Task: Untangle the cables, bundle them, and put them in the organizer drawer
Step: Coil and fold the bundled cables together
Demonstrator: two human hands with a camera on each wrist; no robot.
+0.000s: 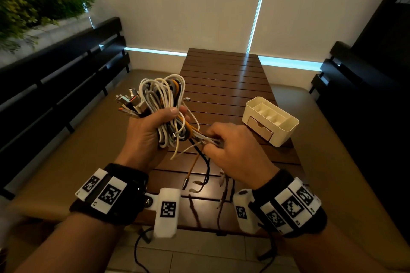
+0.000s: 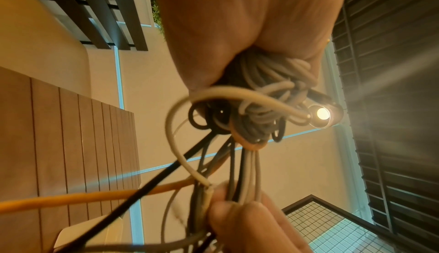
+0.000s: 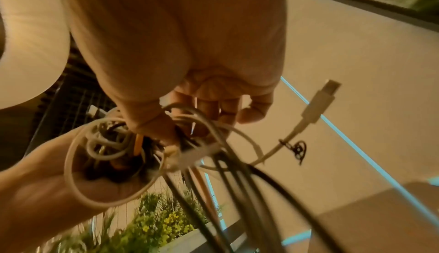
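My left hand (image 1: 153,127) grips a thick tangle of cables (image 1: 163,99) above the wooden table (image 1: 224,77); white, grey, orange and black loops stick up from my fist, with plugs fanning out to the left. The same bundle of cables (image 2: 263,106) shows under my left palm in the left wrist view. My right hand (image 1: 224,142) pinches several strands leading out of the bundle, just right of my left hand. Loose orange and black ends (image 1: 199,168) hang down to the tabletop. The right wrist view shows the strands (image 3: 209,172) under my curled fingers (image 3: 154,125). A cream organizer (image 1: 269,121) with a small shut drawer (image 1: 259,128) stands at the right.
Dark slatted benches (image 1: 57,77) run along the left and right sides. A planter with green foliage (image 1: 33,0) sits at the upper left. A white USB plug (image 3: 318,105) dangles in the right wrist view. Tan cushions flank the table.
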